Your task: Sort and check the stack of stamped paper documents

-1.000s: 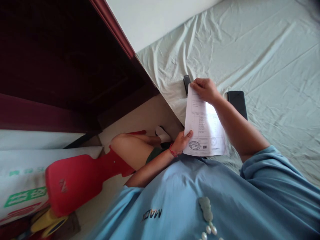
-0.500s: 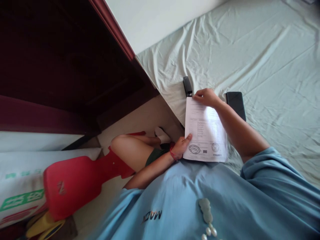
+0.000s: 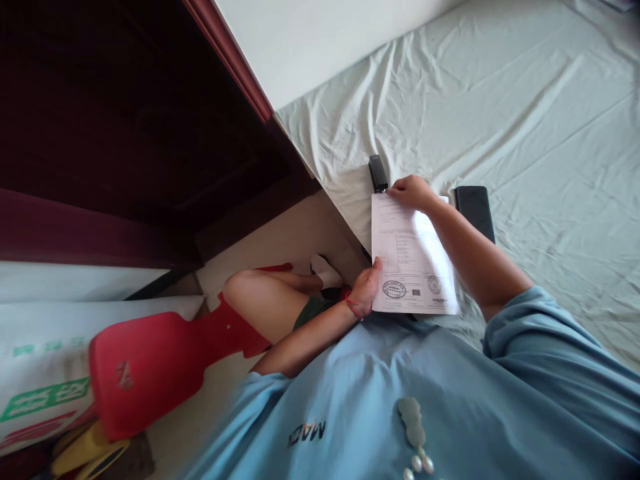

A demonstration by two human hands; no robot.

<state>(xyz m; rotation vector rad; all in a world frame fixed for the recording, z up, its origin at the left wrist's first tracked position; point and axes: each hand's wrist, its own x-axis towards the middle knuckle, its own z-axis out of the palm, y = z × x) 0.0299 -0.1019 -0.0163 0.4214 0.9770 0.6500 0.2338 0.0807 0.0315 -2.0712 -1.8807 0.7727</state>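
Observation:
Printed sheets of paper (image 3: 400,267) with round and oval stamps near the lower edge lie in front of me, partly over the bed's side. My left hand (image 3: 366,285), a red cord on its wrist, grips their left edge low down, thumb on top. At the upper edge, the fingers of my right hand (image 3: 414,193) are closed on the paper by the top left corner. Just beyond that corner a black stapler (image 3: 378,172) rests on the bed sheet, its near metal end close to my right fingertips. Whether the paper sits inside its jaw cannot be made out.
A black phone (image 3: 475,212) lies on the pale bed sheet (image 3: 540,147) right of my forearm. At left are a dark wooden cabinet (image 3: 125,120), a red plastic chair (image 3: 150,367), a white printed sack (image 3: 40,373) and yellow slippers (image 3: 90,453).
The lower edge of the paper has shifted slightly upward, and my left hand has moved up and right with it. My right hand stays near the stapler.

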